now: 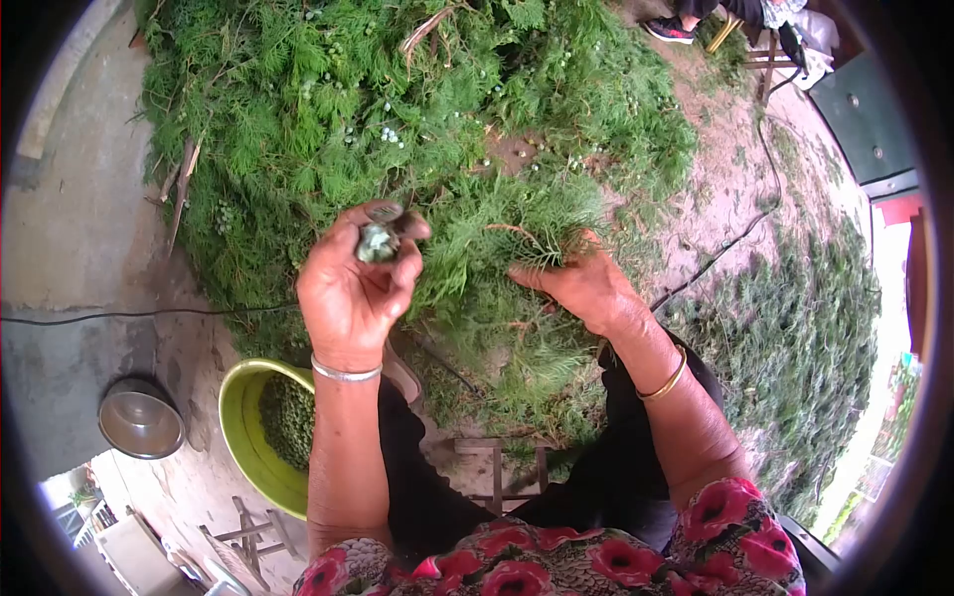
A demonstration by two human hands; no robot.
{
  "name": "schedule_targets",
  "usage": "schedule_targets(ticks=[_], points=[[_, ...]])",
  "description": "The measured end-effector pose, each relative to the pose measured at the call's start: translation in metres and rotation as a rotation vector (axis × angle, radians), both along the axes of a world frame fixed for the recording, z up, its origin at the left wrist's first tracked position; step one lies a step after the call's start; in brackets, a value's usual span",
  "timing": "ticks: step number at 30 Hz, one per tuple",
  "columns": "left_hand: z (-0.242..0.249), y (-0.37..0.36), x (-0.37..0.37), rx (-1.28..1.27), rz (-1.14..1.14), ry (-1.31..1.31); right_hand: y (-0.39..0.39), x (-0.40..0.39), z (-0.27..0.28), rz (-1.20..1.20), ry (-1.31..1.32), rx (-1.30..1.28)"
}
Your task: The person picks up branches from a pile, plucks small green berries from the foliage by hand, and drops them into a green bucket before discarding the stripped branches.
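Observation:
My left hand (360,283), with a silver bangle at the wrist, has its fingers curled round a small cluster of pale green-blue berries (377,243). It is raised over the near edge of a large heap of green conifer branches (417,109). To its right, my right hand (576,283), with a gold bangle, grips a feathery green sprig (527,238); its fingertips are partly hidden by the foliage. A yellow-green bucket (238,407) stands below and left of my left hand, partly hidden by the forearm, with many small green berries (286,422) inside.
A metal bowl (141,418) lies left of the bucket. A black cable (715,260) crosses the ground. Loose greenery (785,348) is spread at right. A small wooden stool (248,536) stands at lower left. Another person's shoe (669,30) shows at top right.

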State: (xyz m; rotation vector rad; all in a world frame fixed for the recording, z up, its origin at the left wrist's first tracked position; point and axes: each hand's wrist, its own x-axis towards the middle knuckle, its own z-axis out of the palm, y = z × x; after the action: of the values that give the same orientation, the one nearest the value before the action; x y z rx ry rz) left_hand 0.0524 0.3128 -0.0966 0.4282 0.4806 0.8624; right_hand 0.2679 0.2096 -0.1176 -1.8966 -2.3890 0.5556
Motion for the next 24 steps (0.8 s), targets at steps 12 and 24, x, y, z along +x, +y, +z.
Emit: schedule_targets(ticks=[12, 24], points=[[-0.026, -0.037, 0.045, 1.098, -0.077, 1.092, 0.01, -0.018, 0.021, -0.331, 0.526, 0.008], [-0.013, -0.014, 0.02, -0.001, -0.106, 0.158, 0.005, -0.009, 0.021, -0.529, 1.077, -0.028]])
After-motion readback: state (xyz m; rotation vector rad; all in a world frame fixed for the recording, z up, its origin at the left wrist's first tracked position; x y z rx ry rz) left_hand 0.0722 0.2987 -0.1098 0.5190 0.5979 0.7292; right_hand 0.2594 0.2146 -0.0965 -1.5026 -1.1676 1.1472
